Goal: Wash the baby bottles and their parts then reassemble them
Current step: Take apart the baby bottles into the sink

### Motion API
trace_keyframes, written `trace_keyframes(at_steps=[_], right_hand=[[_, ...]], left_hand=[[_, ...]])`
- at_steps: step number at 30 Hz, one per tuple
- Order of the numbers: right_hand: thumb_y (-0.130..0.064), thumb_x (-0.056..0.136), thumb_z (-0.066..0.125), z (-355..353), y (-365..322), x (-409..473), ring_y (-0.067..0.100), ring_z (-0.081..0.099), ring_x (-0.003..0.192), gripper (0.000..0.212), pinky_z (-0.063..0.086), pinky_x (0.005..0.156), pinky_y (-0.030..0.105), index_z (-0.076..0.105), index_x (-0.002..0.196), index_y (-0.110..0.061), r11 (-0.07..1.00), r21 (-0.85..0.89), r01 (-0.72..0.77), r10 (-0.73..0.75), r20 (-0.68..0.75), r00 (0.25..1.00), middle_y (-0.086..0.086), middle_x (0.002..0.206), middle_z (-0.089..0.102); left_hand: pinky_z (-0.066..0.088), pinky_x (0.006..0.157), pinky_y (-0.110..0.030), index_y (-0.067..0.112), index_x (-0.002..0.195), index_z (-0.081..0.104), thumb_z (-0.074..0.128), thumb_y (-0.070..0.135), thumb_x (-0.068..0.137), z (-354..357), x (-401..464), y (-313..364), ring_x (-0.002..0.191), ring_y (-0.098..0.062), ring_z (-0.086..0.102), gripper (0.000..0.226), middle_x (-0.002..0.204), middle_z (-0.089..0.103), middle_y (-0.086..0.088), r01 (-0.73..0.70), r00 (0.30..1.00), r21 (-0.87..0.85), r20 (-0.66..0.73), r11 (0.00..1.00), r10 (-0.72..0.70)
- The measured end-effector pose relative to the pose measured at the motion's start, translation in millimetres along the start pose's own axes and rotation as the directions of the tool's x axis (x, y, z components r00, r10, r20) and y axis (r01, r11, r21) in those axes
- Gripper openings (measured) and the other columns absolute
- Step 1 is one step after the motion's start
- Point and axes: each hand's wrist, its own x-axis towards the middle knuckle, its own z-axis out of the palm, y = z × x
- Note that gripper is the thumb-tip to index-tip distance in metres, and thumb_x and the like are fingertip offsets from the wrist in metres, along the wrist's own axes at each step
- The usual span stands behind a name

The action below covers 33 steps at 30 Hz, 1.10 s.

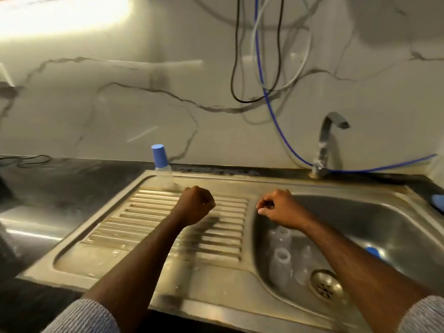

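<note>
Both hands are curled up and hold nothing: the left hand (195, 204) hangs over the ribbed drain board, and the right hand (276, 207) over the left edge of the sink (384, 227). One baby bottle with a blue cap (161, 164) stands at the back edge of the drain board, and clear bottles (280, 263) stand in the sink near the drain. They look light and slippery when wet, so grab them around the middle; the clear parts are blurry and hard to count.
</note>
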Motion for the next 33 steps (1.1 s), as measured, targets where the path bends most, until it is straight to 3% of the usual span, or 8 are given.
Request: trace_keyframes(at_steps=[8, 12, 16, 20, 23, 26, 28, 33], right_hand=[[-0.030, 0.088, 0.074, 68.6, -125.3, 97.4, 0.007, 0.057, 0.094, 0.037, 0.045, 0.084, 0.025, 0.065, 0.124, -0.028, 0.980, -0.021, 0.198, -0.196, 0.074, 0.978, -0.006, 0.118, 0.061], [-0.026, 0.092, 0.067, 91.2, -172.2, 148.6, 0.020, 0.049, 0.132, 0.057, 0.042, 0.110, 0.039, 0.046, 0.145, -0.027, 0.969, -0.087, 0.231, -0.224, 0.081, 0.971, -0.001, 0.149, 0.045], [-0.020, 0.095, 0.061, 97.6, -209.9, 193.8, 0.024, 0.036, 0.144, 0.070, 0.034, 0.117, 0.042, 0.027, 0.156, -0.021, 0.969, -0.080, 0.232, -0.231, 0.022, 0.973, 0.001, 0.161, 0.025], [-0.024, 0.099, 0.057, 104.2, -235.4, 221.9, 0.024, 0.016, 0.153, 0.082, 0.024, 0.122, 0.047, 0.004, 0.162, -0.021, 0.957, -0.191, 0.218, -0.203, 0.098, 0.974, -0.005, 0.169, -0.006], [-0.026, 0.098, 0.059, 106.5, -243.4, 230.2, 0.024, 0.021, 0.152, 0.083, 0.027, 0.120, 0.049, 0.005, 0.162, -0.021, 0.938, -0.274, 0.214, -0.182, 0.137, 0.974, -0.004, 0.169, 0.002], [-0.022, 0.093, 0.068, 107.6, -241.3, 225.5, 0.029, 0.046, 0.134, 0.064, 0.044, 0.107, 0.047, 0.035, 0.148, -0.023, 0.957, -0.220, 0.190, -0.184, 0.048, 0.982, 0.003, 0.154, 0.034], [-0.020, 0.091, 0.070, 105.1, -233.1, 216.1, 0.028, 0.056, 0.110, 0.043, 0.049, 0.090, 0.042, 0.045, 0.126, -0.024, 0.979, -0.112, 0.172, -0.178, -0.046, 0.983, 0.006, 0.134, 0.045], [-0.026, 0.085, 0.075, 78.6, -177.3, 169.2, 0.016, 0.056, 0.085, 0.039, 0.047, 0.066, 0.028, 0.046, 0.109, -0.026, 0.973, 0.202, 0.114, -0.087, -0.139, 0.986, 0.004, 0.113, 0.055]], left_hand=[[0.054, 0.073, -0.028, 0.014, 0.080, 0.080, 0.078, 0.014, 0.083, -75.2, -0.1, -109.2, 0.075, -0.011, 0.070, 0.004, 0.073, 0.073, 0.006, 0.274, 0.923, -0.189, -0.223, 0.943, -0.313], [0.059, 0.081, -0.032, 0.010, 0.086, 0.081, 0.078, 0.013, 0.083, -95.6, 17.1, -136.0, 0.078, -0.013, 0.071, 0.005, 0.079, 0.076, 0.000, 0.279, 0.913, -0.183, -0.253, 0.943, -0.320], [0.059, 0.083, -0.035, 0.009, 0.089, 0.081, 0.079, 0.014, 0.084, -106.2, 24.2, -154.2, 0.080, -0.014, 0.072, 0.008, 0.082, 0.077, -0.003, 0.277, 0.913, -0.175, -0.259, 0.945, -0.316], [0.060, 0.087, -0.039, 0.009, 0.089, 0.080, 0.080, 0.013, 0.084, -103.1, 17.8, -165.1, 0.083, -0.016, 0.072, 0.006, 0.085, 0.077, -0.004, 0.305, 0.901, -0.229, -0.245, 0.924, -0.358], [0.060, 0.089, -0.041, 0.009, 0.091, 0.080, 0.078, 0.011, 0.086, -98.3, 13.1, -166.8, 0.084, -0.014, 0.072, 0.006, 0.086, 0.076, -0.003, 0.307, 0.899, -0.261, -0.238, 0.915, -0.369], [0.060, 0.087, -0.038, 0.011, 0.095, 0.078, 0.082, 0.014, 0.083, -93.4, 8.6, -160.3, 0.085, -0.013, 0.071, 0.012, 0.088, 0.076, -0.001, 0.293, 0.907, -0.278, -0.223, 0.915, -0.358], [0.058, 0.082, -0.033, 0.015, 0.105, 0.075, 0.088, 0.022, 0.077, -90.0, 5.4, -152.0, 0.090, -0.016, 0.069, 0.032, 0.097, 0.074, 0.002, 0.275, 0.918, -0.284, -0.207, 0.919, -0.339], [0.049, 0.099, -0.037, 0.020, 0.138, 0.057, 0.094, 0.037, 0.065, -71.1, 4.5, -115.5, 0.118, -0.016, 0.056, 0.083, 0.131, 0.059, 0.005, 0.177, 0.945, -0.231, -0.233, 0.957, -0.231]])
